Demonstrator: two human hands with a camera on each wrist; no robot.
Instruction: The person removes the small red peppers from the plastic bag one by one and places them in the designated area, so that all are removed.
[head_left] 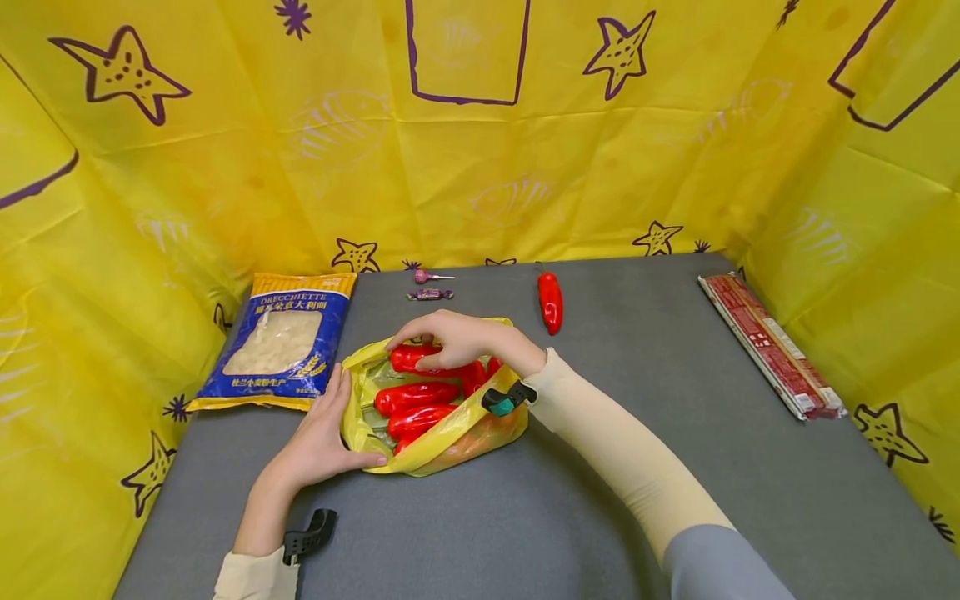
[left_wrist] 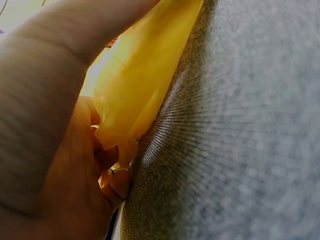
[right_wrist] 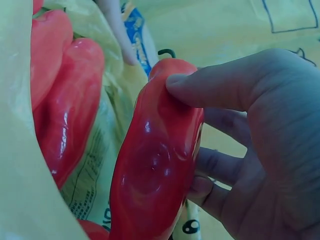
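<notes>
A yellow plastic bag (head_left: pixel 450 446) lies on the grey table with its mouth spread, several red peppers (head_left: pixel 416 398) showing inside. My left hand (head_left: pixel 322 437) holds the bag's left side, thumb at the front rim and fingers farther back. In the left wrist view, the fingers (left_wrist: pixel 120 182) of that hand curl by the crumpled yellow plastic (left_wrist: pixel 135 85). My right hand (head_left: pixel 457 337) reaches over the back of the opening and grips a glossy red pepper (right_wrist: pixel 152 160) between thumb and fingers. Other peppers (right_wrist: pixel 70 110) lie beside it in the right wrist view.
Another red pepper (head_left: pixel 551 302) lies behind the bag to the right. A lollipop (head_left: pixel 422 276) and a purple-wrapped candy (head_left: pixel 431 295) are at the back. A blue orecchiette package (head_left: pixel 277 337) lies left, a long red packet (head_left: pixel 768 342) right. Yellow patterned cloth (head_left: pixel 480 167) surrounds the table.
</notes>
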